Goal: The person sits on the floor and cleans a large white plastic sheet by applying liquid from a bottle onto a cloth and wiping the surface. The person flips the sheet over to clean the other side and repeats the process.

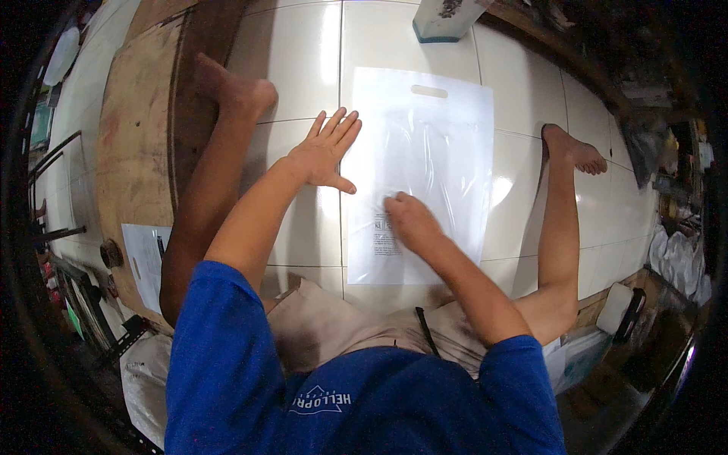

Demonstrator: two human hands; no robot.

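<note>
Floor of glossy white square tiles (303, 68) fills the middle of the view, its thin grey grout lines bending toward the rim and its glaze throwing soft glare. Along the left runs a broad sheet of worn brown plywood (136, 152), matt and scuffed, with a darker wooden strip at its inner edge. The person sits on the tiles with bare legs spread, in a blue cotton shirt and beige shorts.

Between the legs lies the flat rectangular white plastic bag (447, 144), smooth and faintly translucent, with an oval die-cut handle slot near its far edge and a small block of dark print near its near left corner. It rests directly on the tiles, slightly crinkled where it catches the light.

The left hand (324, 150) is open, fingers spread and straight, palm down, with the fingertips and thumb reaching the bag's left edge. The right hand (409, 221) is loosely curled, knuckles up, pressing on the bag's lower left part just beside the print; it grips nothing that can be seen.

Beyond the bag's far edge stands a pale boxy block with a teal base (444, 21). At the lower left, a second white printed sheet (140, 262) lies on the plywood.
</note>
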